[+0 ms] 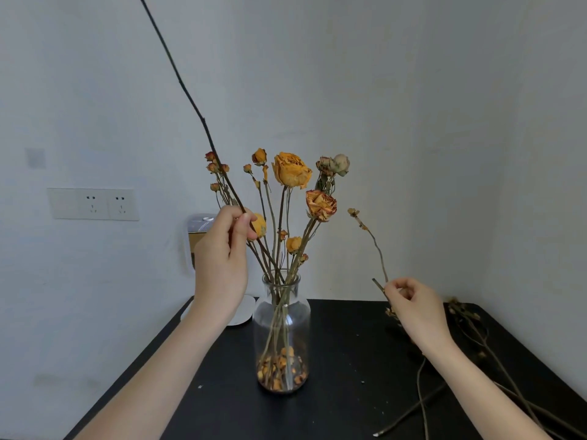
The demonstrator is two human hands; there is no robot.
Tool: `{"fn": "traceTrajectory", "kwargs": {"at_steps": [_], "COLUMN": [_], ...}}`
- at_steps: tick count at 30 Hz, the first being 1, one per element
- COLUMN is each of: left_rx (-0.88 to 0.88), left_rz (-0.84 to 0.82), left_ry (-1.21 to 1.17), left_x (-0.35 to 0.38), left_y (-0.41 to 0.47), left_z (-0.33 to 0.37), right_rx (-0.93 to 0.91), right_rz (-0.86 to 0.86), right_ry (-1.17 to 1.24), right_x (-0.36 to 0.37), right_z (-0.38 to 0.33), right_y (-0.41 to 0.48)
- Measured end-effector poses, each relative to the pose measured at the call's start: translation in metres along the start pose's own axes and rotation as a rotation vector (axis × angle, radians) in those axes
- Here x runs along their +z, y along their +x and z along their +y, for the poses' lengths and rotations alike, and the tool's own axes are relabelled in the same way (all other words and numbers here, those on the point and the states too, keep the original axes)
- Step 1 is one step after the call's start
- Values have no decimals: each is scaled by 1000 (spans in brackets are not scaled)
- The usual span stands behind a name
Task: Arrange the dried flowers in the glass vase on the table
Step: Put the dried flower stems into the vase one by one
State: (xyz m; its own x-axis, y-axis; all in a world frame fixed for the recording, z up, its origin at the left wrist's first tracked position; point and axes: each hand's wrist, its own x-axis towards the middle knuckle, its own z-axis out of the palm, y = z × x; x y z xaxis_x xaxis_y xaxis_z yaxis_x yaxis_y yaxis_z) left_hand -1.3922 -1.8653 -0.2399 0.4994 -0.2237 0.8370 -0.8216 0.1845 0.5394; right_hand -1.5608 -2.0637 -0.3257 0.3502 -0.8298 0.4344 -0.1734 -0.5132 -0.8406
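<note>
Meeting in a corner at one o'clock: pale walls; showing at nine o'clock, a double socket plate.

A white double wall socket sits on the left wall. Behind the black table's far left corner stands a white appliance with a round base.

I see a black table set into the corner of the room. A clear glass vase stands on it near the middle, loose petals in its bottom. Right of the vase, several dried flower stems lie crossed on the tabletop. Left of the vase, behind it, a white round object rests at the table's edge.
</note>
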Motion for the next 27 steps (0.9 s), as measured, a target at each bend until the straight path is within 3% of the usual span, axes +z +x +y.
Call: {"fn": "traceTrajectory", "kwargs": {"at_steps": [4,10,17,24,27], "left_rx": [1,-64,-10,7,-69], "left_rz": [-53,-312,-116,-137,-139], "left_ry": [37,208,101,97,229], "left_x": [8,17,22,27,27], "left_y": [1,-5,-3,-21,-53], "left_z": [-7,-22,-8,-17,-40], "right_rx": [8,15,36,52,62], "right_rz": [11,14,14,7,15], "right_ry": [-6,-38,-40,-23,15], "right_x": [0,0,3,6,8], "right_z": [3,8,10,8,4], "right_y": [-2,-4,-5,-6,-5]}}
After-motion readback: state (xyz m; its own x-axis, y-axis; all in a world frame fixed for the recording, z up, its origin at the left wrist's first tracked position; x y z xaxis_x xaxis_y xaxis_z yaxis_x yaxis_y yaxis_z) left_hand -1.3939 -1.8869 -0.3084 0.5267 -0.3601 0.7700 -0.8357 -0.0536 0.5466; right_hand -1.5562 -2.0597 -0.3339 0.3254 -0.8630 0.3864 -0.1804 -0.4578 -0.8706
